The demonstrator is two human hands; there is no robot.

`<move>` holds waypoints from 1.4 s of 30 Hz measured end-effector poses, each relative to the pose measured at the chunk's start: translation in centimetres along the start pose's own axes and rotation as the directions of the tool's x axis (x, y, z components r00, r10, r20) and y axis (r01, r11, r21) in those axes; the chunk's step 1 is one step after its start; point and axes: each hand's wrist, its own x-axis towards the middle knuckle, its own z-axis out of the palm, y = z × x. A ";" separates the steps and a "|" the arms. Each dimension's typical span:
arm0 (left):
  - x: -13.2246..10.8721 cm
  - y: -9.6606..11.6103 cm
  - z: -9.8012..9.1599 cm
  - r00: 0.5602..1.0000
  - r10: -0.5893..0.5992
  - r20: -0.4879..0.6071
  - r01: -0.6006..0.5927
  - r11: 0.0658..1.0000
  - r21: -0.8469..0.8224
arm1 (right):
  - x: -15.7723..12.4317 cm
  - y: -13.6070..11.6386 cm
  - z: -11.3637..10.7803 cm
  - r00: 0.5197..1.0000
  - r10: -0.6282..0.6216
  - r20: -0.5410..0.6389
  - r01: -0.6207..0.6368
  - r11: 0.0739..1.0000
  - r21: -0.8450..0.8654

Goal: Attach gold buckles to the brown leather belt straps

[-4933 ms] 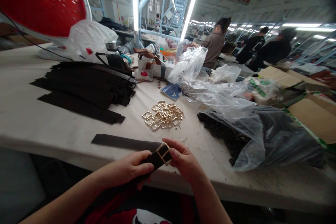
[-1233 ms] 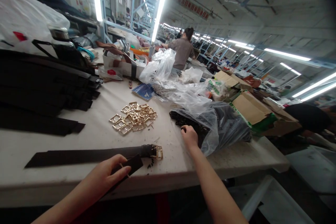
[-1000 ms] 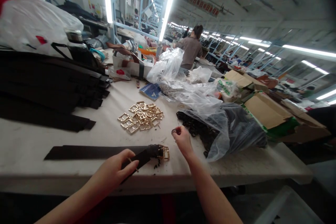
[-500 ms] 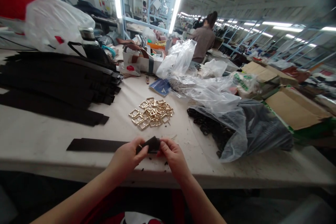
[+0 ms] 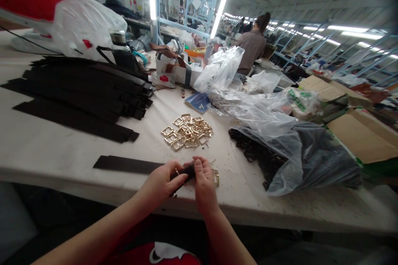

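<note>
A black strap (image 5: 130,164) lies along the table, its right end raised and bunched between my hands. My left hand (image 5: 166,180) pinches the strap near that end, and a thin gold-coloured bit shows by its fingers. My right hand (image 5: 203,182) is closed on the strap's end with the thumb on top. A gold buckle (image 5: 216,177) shows just right of my right hand, partly hidden by it; whether the hand touches it I cannot tell. Beyond my hands lies a pile of gold buckles (image 5: 188,132).
Many black straps (image 5: 77,91) are stacked at the left. A plastic bag of black pieces (image 5: 289,157) lies at the right, near open cardboard boxes (image 5: 360,132). A blue booklet (image 5: 198,102) sits behind the buckles. Farther back, a person (image 5: 251,47) faces away.
The strap's end has been turned between my hands, and my right hand is more upright. A gold buckle now shows beside my right hand. The view has shifted slightly.
</note>
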 end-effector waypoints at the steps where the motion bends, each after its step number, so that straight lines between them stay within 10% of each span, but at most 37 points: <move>1: 0.0 -0.1 -0.2 0.999 0.010 -0.033 -0.010 1.000 -0.010 | -0.2 0.0 0.2 0.997 0.073 0.010 -0.073 0.992 0.102; 8: -1.2 -0.3 -1.3 0.999 0.024 0.034 -0.019 0.989 -0.147 | -1.1 0.5 0.1 0.948 0.301 0.107 -0.319 0.874 0.366; 14: -1.4 -0.5 -1.6 0.995 -0.071 0.074 0.081 0.986 -0.144 | -1.7 -0.5 0.4 0.759 0.519 0.393 -0.646 0.679 0.349; 18: -2.2 -0.7 -2.2 0.944 -0.157 0.290 0.216 0.959 -0.185 | -1.9 -1.2 -0.2 0.895 0.363 0.258 -0.432 0.849 0.305; 20: -2.7 -0.4 -2.5 0.915 -0.144 0.377 0.246 0.940 -0.238 | -2.1 -1.2 -0.7 0.972 0.163 0.168 -0.169 0.985 0.022; 23: -3.1 0.1 -2.6 0.931 -0.115 0.347 0.200 0.955 -0.220 | -2.5 -0.9 -1.0 0.987 -0.078 0.139 0.121 0.934 -0.336; 29: -3.1 0.3 -2.1 0.954 -0.083 0.287 0.141 0.972 -0.189 | -2.6 -0.7 -0.8 0.938 0.015 0.345 0.059 0.977 -0.203; 36: -3.5 -1.7 -2.9 0.803 -0.203 0.560 0.487 0.765 -0.422 | -2.4 0.3 -1.6 0.963 -0.021 0.269 0.106 0.946 -0.306; 42: -3.2 -1.4 -1.1 0.870 -0.222 0.441 0.408 0.826 -0.389 | -4.1 0.9 -1.0 0.944 0.001 0.330 0.107 0.945 -0.309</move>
